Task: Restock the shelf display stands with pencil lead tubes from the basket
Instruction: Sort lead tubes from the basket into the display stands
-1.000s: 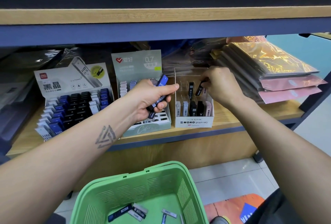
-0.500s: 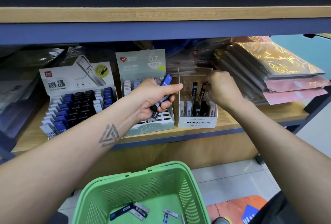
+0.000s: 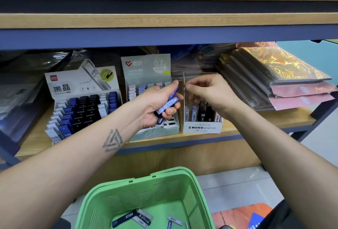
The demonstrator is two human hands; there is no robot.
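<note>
My left hand (image 3: pixel 155 104) grips a few blue pencil lead tubes (image 3: pixel 169 104) in front of the pale green 0.7 display stand (image 3: pixel 146 67). My right hand (image 3: pixel 210 91) hovers over the white MONO graph MG stand (image 3: pixel 202 128), fingers loosely bent toward the left hand, holding nothing. That stand holds black, white and pink tubes (image 3: pixel 201 114) in its slots. On the left stands a white HB 0.5 stand (image 3: pixel 80 86) filled with blue, black and white tubes. Below, the green basket (image 3: pixel 192 197) holds several loose tubes (image 3: pixel 131 216).
Stacked plastic-wrapped packets (image 3: pixel 283 76), gold, pink and dark, lie on the shelf's right side. The upper shelf board (image 3: pixel 164 20) hangs low over the stands. Dark wrapped goods (image 3: pixel 22 89) fill the left end. An orange object (image 3: pixel 243 216) lies on the tiled floor.
My right hand let go of a black tube in the MONO stand, then lifted out and moved left toward my left hand. The left hand turned its blue tubes slightly.
</note>
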